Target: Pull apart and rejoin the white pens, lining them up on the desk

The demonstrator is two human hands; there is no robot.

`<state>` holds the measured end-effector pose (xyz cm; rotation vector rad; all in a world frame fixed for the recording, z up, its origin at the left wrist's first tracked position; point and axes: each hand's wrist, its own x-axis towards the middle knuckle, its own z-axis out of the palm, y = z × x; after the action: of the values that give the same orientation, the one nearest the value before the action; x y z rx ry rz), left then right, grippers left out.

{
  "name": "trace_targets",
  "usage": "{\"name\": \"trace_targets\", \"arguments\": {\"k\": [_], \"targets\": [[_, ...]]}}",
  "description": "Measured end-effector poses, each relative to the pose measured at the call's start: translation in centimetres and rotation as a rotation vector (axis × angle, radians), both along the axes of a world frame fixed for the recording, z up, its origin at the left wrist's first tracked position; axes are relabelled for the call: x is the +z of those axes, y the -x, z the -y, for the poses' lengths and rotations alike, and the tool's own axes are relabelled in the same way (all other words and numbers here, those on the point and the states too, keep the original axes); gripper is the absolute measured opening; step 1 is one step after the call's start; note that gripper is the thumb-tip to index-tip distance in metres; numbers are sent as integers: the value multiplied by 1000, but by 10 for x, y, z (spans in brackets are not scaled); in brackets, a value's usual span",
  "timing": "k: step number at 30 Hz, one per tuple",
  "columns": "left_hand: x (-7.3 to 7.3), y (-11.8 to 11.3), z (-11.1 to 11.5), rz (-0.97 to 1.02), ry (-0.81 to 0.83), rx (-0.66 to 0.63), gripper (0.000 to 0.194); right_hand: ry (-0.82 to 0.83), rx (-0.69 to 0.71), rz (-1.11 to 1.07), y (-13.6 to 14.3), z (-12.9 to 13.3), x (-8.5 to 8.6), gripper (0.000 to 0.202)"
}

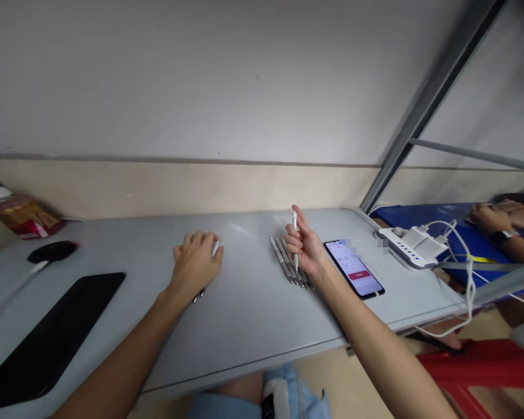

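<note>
My right hand (pixel 308 247) is raised slightly over the table, its fingers closed around a white and silver pen (pixel 295 224) held nearly upright, tip down. Behind and below it, several similar pens (pixel 280 259) lie side by side in a slanted row, partly covered by the hand. My left hand (pixel 196 262) rests low on the table with fingers curled; the end of another pen (pixel 215 249) shows between its thumb and index finger. Two metal pen tips (pixel 198 296) stick out under the left wrist, and the rest of those pens is hidden.
Right of my right forearm lies a phone (pixel 353 270) with a lit timer screen. Beyond it sits a power strip (pixel 408 247) with chargers and white cables. A black mat (pixel 56 337), a round black pad (pixel 52 252) and a jar (pixel 21 215) are leftward. Another person's hands (pixel 498 218) are far right.
</note>
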<state>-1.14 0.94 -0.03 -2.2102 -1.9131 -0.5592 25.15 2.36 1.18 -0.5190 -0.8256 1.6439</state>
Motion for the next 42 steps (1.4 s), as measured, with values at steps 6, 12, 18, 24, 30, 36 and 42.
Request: {"name": "trace_targets", "arguments": {"k": [6,12,18,24,30,36,42], "targets": [[1,8,-4,-63,88,84,33,-21,11,-1,-1,-2,-1,37],[-1,9,-4,-99,119,72,31,-15,15,-10,-1,-2,-1,33],[-3,9,-4,-91,120,59,30,22,8,-17,1,-2,-1,18],[-1,4,0,-119,136,55,31,-12,117,63,9,2,-1,32],[0,-1,4,-146,126,65,29,-173,-45,557,19,7,-13,48],[1,-1,7,-120,124,43,30,-479,-290,1243,22,11,-22,43],[2,-3,7,-129,141,44,30,-581,-382,1723,24,11,-28,33]]}}
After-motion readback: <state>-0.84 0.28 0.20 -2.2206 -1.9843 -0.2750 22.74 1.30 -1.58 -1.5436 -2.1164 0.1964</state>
